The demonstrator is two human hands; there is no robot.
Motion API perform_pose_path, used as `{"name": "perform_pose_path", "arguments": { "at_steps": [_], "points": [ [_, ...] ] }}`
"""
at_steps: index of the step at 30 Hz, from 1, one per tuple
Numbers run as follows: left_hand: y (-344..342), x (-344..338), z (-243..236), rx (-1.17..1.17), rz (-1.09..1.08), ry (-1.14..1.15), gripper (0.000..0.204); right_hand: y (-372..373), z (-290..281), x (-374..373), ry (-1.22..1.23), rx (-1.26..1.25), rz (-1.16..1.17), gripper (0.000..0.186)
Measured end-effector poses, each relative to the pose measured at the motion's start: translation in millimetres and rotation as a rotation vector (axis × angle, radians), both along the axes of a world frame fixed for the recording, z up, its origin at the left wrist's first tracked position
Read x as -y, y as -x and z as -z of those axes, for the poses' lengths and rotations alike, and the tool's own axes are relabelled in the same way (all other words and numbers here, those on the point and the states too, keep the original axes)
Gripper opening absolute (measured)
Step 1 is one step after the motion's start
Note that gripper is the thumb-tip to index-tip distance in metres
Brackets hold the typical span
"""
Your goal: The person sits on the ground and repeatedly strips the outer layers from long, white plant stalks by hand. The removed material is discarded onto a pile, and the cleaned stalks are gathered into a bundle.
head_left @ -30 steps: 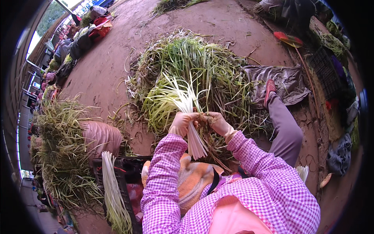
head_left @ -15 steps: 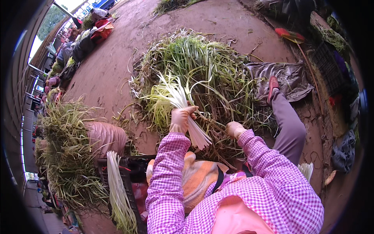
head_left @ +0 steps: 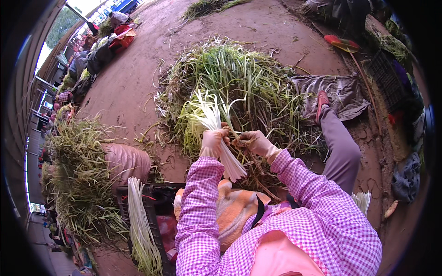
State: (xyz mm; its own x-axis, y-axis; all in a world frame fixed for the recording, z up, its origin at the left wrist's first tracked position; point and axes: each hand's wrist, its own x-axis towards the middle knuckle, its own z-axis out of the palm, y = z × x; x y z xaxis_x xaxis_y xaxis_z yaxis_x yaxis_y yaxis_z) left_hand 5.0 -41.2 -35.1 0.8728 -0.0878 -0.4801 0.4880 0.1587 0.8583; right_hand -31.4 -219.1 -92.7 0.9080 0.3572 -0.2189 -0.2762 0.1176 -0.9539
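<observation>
My left hand (head_left: 214,141), in a thin pale glove, is closed around a bunch of long white stalks (head_left: 212,115). Yellow-green leafy tips fan out above the fist, and the even white ends stick out below it. Close beside it, my right hand (head_left: 254,141) has its soiled, gloved fingers pinched on a pale green stalk (head_left: 231,122) that slants up toward the bunch's leaves. Both hands are over the near side of a large heap of green stalks and leaves (head_left: 258,78), with brown, withered matter mixed in.
A black crate (head_left: 123,202) at lower left carries another bunch of white stalks (head_left: 140,225). Beyond it lies a leafy green pile (head_left: 83,175) by a pinkish wrapped bundle (head_left: 126,161). A grey sheet (head_left: 340,94) lies by my foot; a red-headed broom (head_left: 341,43) is at far right.
My right hand has moved left and up from the heap's near edge to beside my left fist, with fingers on a stalk. The bunch in my left hand has shifted slightly.
</observation>
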Motion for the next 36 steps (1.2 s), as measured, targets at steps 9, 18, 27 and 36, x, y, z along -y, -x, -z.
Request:
{"name": "perform_pose_path", "arguments": {
  "at_steps": [9, 18, 27, 36],
  "points": [
    [6.8, 5.6, -3.5, -0.111, -0.038, -0.216, 0.021, 10.3, 7.1, -15.6, 0.305, 0.341, 0.109, 0.016],
    [6.2, 3.0, 1.0, -0.080, -0.113, -0.117, 0.022, 26.0, 7.8, -18.0, 0.039, 0.089, 0.196, 0.023],
    [2.6, -3.2, 16.4, -0.037, -0.111, -0.182, 0.009, 26.8, 2.4, -15.2, 0.717, 0.839, 0.041, 0.021],
    [1.9, 9.3, 28.9, -0.016, -0.239, -0.129, 0.009, 51.6, 4.7, 1.1, 0.943, 0.757, -0.282, 0.009]
  ]
}}
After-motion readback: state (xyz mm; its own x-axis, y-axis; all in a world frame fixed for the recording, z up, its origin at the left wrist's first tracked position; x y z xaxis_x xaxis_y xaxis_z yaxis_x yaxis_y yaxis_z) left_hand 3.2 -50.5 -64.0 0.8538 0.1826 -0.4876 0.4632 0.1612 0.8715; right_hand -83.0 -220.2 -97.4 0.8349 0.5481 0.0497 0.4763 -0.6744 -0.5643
